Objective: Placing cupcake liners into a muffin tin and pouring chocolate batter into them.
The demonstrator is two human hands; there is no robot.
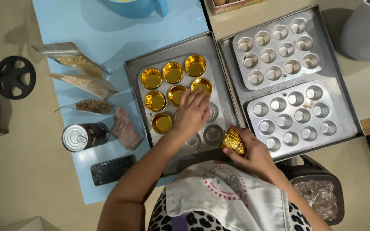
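Note:
A silver muffin tin lies in a steel tray, with several of its cups lined with gold foil baking cups. My left hand rests palm down over the middle of the tin, fingers on a cup beside the lined ones; whether it holds a liner is hidden. My right hand grips a stack of gold foil cups at the tin's near right corner.
Two upturned mini muffin tins lie in a second tray on the right. On the blue mat sit three bags of nuts or grains, a can, a phone, a crumpled cloth and a blue jug. A bin stands below.

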